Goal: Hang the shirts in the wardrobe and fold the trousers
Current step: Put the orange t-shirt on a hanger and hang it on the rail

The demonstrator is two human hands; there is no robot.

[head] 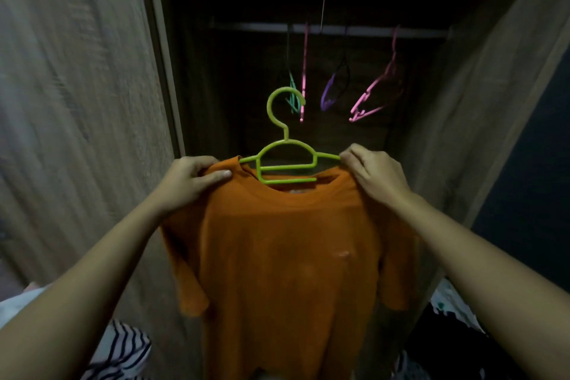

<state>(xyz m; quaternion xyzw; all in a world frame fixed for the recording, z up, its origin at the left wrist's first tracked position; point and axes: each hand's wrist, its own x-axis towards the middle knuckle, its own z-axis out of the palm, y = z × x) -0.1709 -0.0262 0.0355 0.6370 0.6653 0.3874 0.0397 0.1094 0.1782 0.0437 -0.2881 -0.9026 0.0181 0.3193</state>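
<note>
Head view: both hands, left hand (188, 182) and right hand (374, 176), pinch the orange cotton T-shirt's (287, 256) shoulders over a lime-green plastic hanger (288, 163); the wardrobe's pale rail (370, 31) lies far beyond, above the hook.

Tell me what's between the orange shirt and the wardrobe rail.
No door or garment blocks the orange shirt on its green hanger from the rail. Only empty hangers hang there, middle and right; the rail's left stretch looks free.
</note>
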